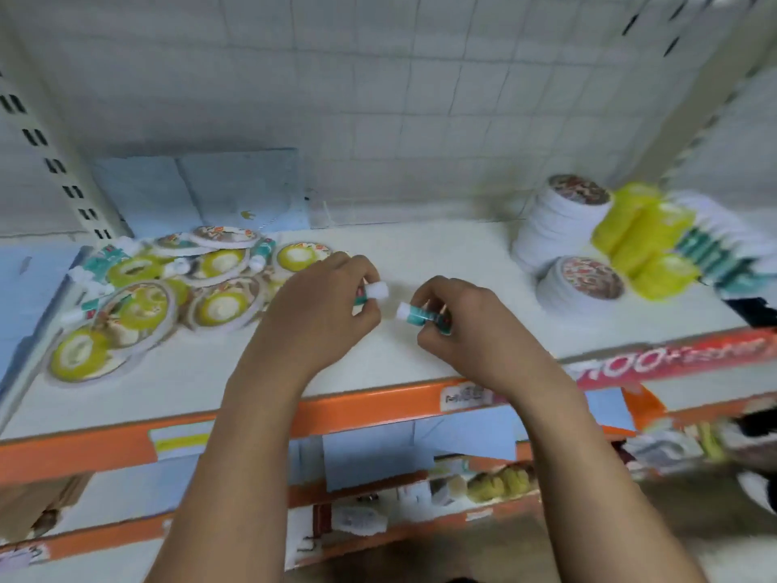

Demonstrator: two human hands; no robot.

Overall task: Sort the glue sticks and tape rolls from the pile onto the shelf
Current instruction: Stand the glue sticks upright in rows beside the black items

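My left hand (323,305) pinches one glue stick (372,291), white cap pointing right; my right hand (460,326) pinches a second glue stick (416,315), cap pointing left, both over the shelf (441,254) at frame centre. The mixed pile (168,288) lies at left. Sorted glue sticks (710,246) stand at far right, beside the stacked tape rolls (563,229). Judgement: carry both right, lay them parallel, caps aligned, grip firm.

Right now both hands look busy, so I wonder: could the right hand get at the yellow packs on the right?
Probably not yet: the right hand already grips a glue stick, though the shelf toward the yellow packs lies bare.
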